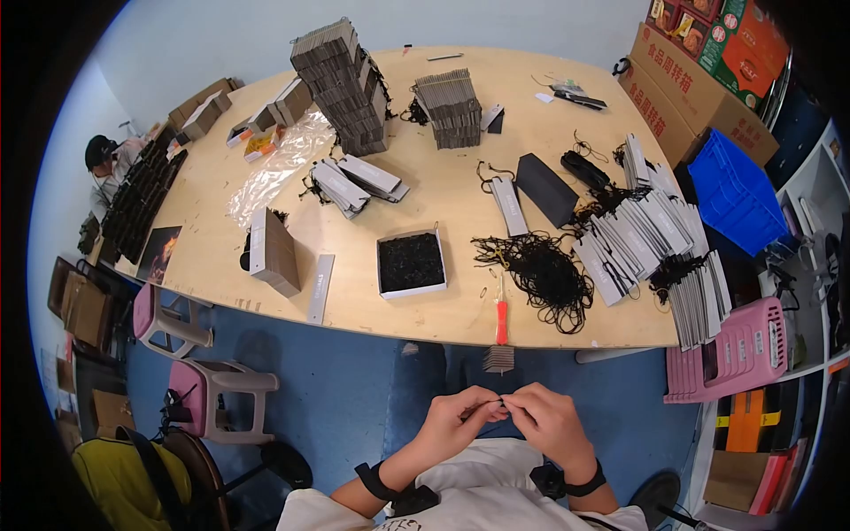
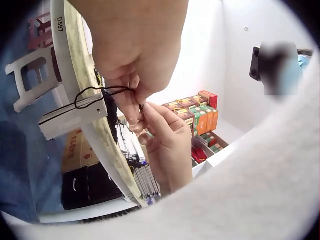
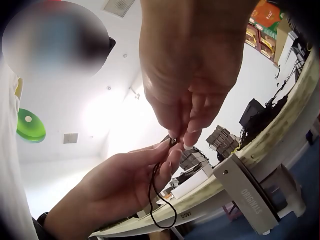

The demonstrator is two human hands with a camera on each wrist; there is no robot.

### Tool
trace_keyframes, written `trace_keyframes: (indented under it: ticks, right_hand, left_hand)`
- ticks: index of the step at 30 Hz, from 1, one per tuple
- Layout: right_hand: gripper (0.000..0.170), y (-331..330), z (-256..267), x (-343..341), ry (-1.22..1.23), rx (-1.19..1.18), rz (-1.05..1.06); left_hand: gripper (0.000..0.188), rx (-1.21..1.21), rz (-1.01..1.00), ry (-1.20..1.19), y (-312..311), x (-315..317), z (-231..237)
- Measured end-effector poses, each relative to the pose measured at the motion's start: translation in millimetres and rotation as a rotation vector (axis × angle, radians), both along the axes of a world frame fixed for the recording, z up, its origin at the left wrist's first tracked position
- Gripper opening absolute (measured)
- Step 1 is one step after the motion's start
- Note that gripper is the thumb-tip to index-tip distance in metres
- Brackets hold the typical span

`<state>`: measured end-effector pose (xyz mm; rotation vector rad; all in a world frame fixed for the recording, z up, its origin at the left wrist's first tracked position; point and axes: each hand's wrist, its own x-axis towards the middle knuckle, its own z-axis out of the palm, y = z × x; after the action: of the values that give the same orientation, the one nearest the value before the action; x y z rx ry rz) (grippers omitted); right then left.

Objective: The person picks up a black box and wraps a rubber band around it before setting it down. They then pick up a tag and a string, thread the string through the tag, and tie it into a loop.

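Note:
In front of the torso, the fingertips of my left hand point(image 1: 460, 420) and right hand point(image 1: 553, 425) meet and pinch a thin black cord point(image 3: 151, 195). The cord hangs as a loop below the fingers in the right wrist view. In the left wrist view the loop reaches out sideways from between the hands. Where the fingertips meet, a small dark bit of the cord shows, mostly hidden by the fingers. Just beyond the hands, a small stack of grey tags point(image 1: 498, 358) juts out at the table edge; a hole shows near one end of the tags point(image 3: 225, 171).
On the table point(image 1: 354, 257) are a white box of black bits point(image 1: 411, 262), a tangle of black cords point(image 1: 544, 274), fanned grey tags point(image 1: 637, 234), tall tag stacks point(image 1: 341, 88) and a red-handled tool point(image 1: 502, 323). A blue crate point(image 1: 735, 195) stands right; stools point(image 1: 221, 394) stand left. Another person sits far left.

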<state>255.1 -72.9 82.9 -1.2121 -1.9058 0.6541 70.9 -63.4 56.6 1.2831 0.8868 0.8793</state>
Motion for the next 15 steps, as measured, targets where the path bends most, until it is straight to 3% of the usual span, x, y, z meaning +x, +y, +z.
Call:
trace_keyframes:
  ticks: [3, 5, 6, 8, 10, 15]
  right_hand:
    - [0.011, -1.0, -3.1, -4.7, -0.105, 0.055, -0.038]
    - [0.010, -0.7, -4.0, -7.4, -0.157, 0.088, -0.062]
    - [0.010, -0.4, -4.1, -7.8, -0.136, 0.013, -0.066]
    - [0.010, 0.8, -4.6, -7.5, -0.115, -0.063, -0.070]
    - [0.009, 2.9, -5.8, -5.7, -0.045, -0.169, -0.042]
    - [0.006, 2.4, -3.2, -5.4, -0.097, -0.179, -0.008]
  left_hand:
    - [0.011, -0.011, 0.023, 0.027, 1.0, 0.9, 1.6]
    - [0.008, 0.222, 0.076, 0.367, 2.0, 2.4, 7.9]
    - [0.008, 0.222, 0.075, 0.368, 2.2, 3.4, 6.0]
    - [0.012, 0.494, 0.156, 0.437, 3.2, 5.0, 0.0]
    - [0.012, 0.527, 0.161, 0.442, 3.4, 5.5, -0.9]
    - [0.011, 0.501, 0.141, 0.403, 1.7, 4.2, -1.2]
